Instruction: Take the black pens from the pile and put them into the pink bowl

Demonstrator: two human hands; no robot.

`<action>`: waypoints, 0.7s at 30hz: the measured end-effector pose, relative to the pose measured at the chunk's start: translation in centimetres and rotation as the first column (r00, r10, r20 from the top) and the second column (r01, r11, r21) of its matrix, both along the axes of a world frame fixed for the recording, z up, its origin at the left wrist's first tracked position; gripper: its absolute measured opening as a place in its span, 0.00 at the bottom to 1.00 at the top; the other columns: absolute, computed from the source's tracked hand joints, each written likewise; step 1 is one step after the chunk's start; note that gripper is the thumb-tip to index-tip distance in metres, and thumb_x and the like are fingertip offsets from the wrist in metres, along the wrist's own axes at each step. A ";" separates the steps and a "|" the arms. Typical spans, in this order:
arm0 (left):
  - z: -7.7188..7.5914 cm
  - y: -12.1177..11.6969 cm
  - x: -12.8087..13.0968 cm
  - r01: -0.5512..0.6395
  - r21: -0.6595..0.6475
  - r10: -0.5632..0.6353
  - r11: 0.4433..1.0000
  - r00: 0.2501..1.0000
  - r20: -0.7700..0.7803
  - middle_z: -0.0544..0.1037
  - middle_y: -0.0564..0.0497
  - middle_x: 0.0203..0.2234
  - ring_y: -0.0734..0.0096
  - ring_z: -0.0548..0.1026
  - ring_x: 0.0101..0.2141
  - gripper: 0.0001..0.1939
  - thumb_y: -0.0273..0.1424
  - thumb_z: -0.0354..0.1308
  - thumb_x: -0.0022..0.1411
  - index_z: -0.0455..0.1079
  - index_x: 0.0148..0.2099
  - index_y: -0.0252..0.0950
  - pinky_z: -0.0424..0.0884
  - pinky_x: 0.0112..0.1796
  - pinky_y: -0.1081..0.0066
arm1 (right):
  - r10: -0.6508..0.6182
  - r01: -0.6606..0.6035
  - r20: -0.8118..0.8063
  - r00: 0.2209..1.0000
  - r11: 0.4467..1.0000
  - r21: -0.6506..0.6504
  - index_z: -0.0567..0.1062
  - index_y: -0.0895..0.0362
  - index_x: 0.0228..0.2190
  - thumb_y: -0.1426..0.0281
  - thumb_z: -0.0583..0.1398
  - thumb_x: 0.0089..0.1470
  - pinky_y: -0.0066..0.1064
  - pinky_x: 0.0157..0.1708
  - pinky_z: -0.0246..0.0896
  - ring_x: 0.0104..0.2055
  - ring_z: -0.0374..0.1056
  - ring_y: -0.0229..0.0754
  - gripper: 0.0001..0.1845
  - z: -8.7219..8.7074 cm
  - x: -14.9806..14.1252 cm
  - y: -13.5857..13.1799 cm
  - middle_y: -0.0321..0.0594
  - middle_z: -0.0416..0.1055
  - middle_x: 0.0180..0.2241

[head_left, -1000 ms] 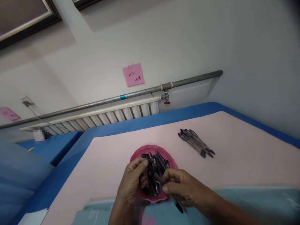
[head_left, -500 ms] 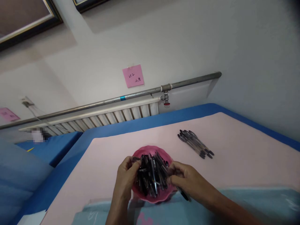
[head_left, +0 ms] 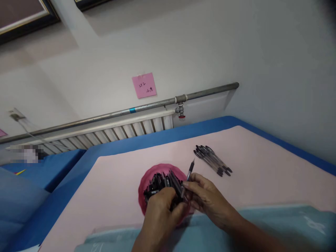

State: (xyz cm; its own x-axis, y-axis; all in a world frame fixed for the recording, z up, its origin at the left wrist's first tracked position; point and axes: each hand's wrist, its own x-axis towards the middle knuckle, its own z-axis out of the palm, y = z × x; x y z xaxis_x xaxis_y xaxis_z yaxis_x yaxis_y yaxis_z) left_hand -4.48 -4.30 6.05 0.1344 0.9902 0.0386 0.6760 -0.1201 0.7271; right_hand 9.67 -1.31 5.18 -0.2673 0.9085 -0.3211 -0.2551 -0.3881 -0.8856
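A pink scalloped bowl (head_left: 143, 183) holds a heap of black and clear pens (head_left: 157, 183). My right hand (head_left: 206, 197), at the bowl's right side, pinches a pen (head_left: 191, 170) with a black grip, its bare metal tip pointing up. Over the front of the bowl, my left hand (head_left: 162, 210) is closed, its fingertips close to the right hand's fingers. What the left fingers grip is hidden behind the hand. To the right lies a separate bundle of capped pens (head_left: 212, 160), fanned slightly on the pink table cover.
A pink cover (head_left: 262, 168) lies over the blue table (head_left: 147, 138). Teal cloth (head_left: 278, 220) runs along the near edge. Behind stand a white radiator (head_left: 126, 133) and a metal pipe (head_left: 210, 91). A pink note (head_left: 144, 85) is on the wall.
My left hand has moved right across the bowl to meet the right hand. The pen in my right hand now points tip-up instead of down toward the near edge. The view has shifted slightly.
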 end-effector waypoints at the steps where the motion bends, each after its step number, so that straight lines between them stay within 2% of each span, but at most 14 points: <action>1: -0.1 0.0 0.0 0.011 0.012 -0.011 1.000 1.000 -0.012 0.67 0.54 0.20 0.75 0.62 0.22 0.09 0.33 0.56 0.53 0.63 0.24 0.36 0.52 0.25 0.74 | 0.003 -0.003 0.000 1.000 1.000 -0.005 0.61 0.55 0.24 0.63 0.61 0.45 0.21 0.20 0.49 0.19 0.58 0.30 0.13 0.0 0.0 0.0 0.28 0.64 0.17; 5: 0.3 0.0 -0.5 0.122 -0.029 -0.120 0.992 0.991 0.065 0.69 0.53 0.21 0.74 0.63 0.24 0.13 0.34 0.49 0.59 0.63 0.24 0.36 0.52 0.26 0.74 | 0.025 -0.025 -0.042 0.999 1.000 0.004 0.63 0.55 0.25 0.63 0.61 0.44 0.23 0.20 0.49 0.18 0.58 0.30 0.13 0.3 0.3 -0.1 0.29 0.64 0.18; 8: 0.6 -0.1 -0.7 0.125 -0.059 -0.116 0.990 0.984 0.136 0.67 0.53 0.20 0.74 0.61 0.22 0.18 0.38 0.44 0.62 0.63 0.23 0.36 0.52 0.25 0.73 | 0.019 -0.019 -0.099 0.995 1.000 0.007 0.65 0.56 0.27 0.64 0.62 0.43 0.23 0.22 0.52 0.22 0.61 0.32 0.12 0.6 0.4 -0.1 0.31 0.65 0.20; 11: 0.7 -0.1 -0.7 0.034 -0.046 -0.027 0.998 0.988 0.154 0.68 0.53 0.21 0.73 0.62 0.23 0.12 0.39 0.51 0.57 0.65 0.28 0.36 0.53 0.25 0.73 | 0.018 -0.016 -0.109 0.994 1.000 0.024 0.65 0.56 0.27 0.64 0.61 0.43 0.24 0.22 0.52 0.22 0.60 0.32 0.12 0.6 0.2 -0.3 0.30 0.64 0.19; 13: 0.7 -0.1 -0.8 0.018 -0.044 -0.012 0.999 0.989 0.149 0.67 0.54 0.21 0.73 0.61 0.23 0.09 0.37 0.56 0.54 0.64 0.27 0.37 0.52 0.25 0.74 | 0.022 -0.020 -0.091 0.996 1.000 0.021 0.64 0.56 0.27 0.63 0.61 0.44 0.24 0.22 0.52 0.20 0.59 0.32 0.11 0.5 0.1 -0.3 0.30 0.64 0.19; 18: 0.6 0.1 -0.8 0.130 -0.090 -0.110 0.987 0.974 0.197 0.67 0.53 0.20 0.73 0.61 0.24 0.18 0.38 0.44 0.61 0.63 0.24 0.36 0.53 0.26 0.73 | -0.006 0.007 -0.104 0.995 1.000 0.015 0.65 0.56 0.27 0.63 0.62 0.42 0.23 0.21 0.50 0.21 0.60 0.32 0.12 0.3 0.1 -0.2 0.30 0.64 0.19; 21: 0.6 0.1 -0.7 0.088 -0.117 -0.067 0.989 0.982 0.175 0.68 0.53 0.22 0.73 0.62 0.25 0.13 0.39 0.49 0.59 0.65 0.28 0.36 0.54 0.26 0.74 | 0.011 -0.008 -0.122 0.992 1.000 0.024 0.65 0.56 0.26 0.64 0.62 0.42 0.23 0.20 0.49 0.20 0.59 0.32 0.12 0.3 0.2 -0.1 0.30 0.64 0.19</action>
State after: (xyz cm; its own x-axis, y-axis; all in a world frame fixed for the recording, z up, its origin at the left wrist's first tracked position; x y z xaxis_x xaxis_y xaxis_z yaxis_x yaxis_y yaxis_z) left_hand -5.20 -4.20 6.64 0.2128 0.9756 -0.0549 0.5335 -0.0689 0.8430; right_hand 9.86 -1.38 5.49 -0.3121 0.9125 -0.2646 -0.3585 -0.3710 -0.8566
